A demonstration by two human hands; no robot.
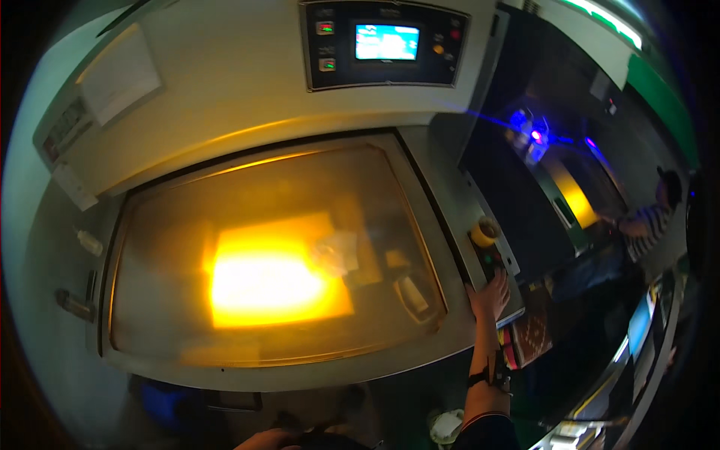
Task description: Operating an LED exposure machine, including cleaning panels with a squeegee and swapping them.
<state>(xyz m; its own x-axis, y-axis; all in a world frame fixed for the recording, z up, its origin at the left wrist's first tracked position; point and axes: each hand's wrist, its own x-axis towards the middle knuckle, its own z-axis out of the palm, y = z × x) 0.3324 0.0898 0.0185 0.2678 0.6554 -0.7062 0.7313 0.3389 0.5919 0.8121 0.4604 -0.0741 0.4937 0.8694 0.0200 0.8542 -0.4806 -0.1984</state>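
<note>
My right hand (491, 297) rests on the right-hand end of a large machine, its fingers stretched toward a small dark button panel (489, 259) with a faint green light. Just beyond the fingers stands a round yellow container (484, 232) with a brown top. A black strap (489, 375) circles my right forearm. Only a bit of my left hand (267, 439) shows at the lower edge, and its fingers are hidden. Before me lies the machine's wide framed bed (172, 315), lit bright yellow in the middle, with a pale crumpled piece (341, 251) by the glow.
A control panel (315, 75) with a lit screen is on the housing above the bed. Bottles (88, 242) stand at the left. Another person (651, 225) in a striped top works at a second lit machine on the right. A lined bin (446, 426) sits below.
</note>
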